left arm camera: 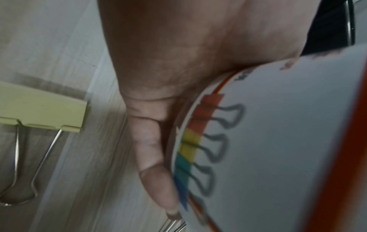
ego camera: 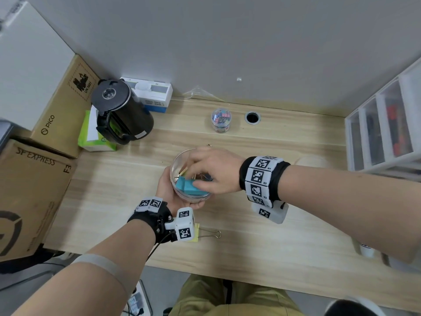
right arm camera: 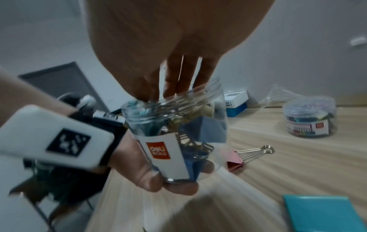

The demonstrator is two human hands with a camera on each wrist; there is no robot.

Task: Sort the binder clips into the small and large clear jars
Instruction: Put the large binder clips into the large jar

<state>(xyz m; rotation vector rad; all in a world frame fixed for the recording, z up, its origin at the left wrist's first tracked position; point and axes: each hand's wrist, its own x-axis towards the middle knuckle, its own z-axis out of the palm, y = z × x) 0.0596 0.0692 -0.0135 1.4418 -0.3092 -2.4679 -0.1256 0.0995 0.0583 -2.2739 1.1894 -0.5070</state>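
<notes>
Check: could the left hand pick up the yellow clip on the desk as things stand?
Probably not yet. The left hand is wrapped around the large jar that the right hand is reaching into. The yellow clip lies uncovered on the desk by the left wrist, but the jar must go down first.
</notes>
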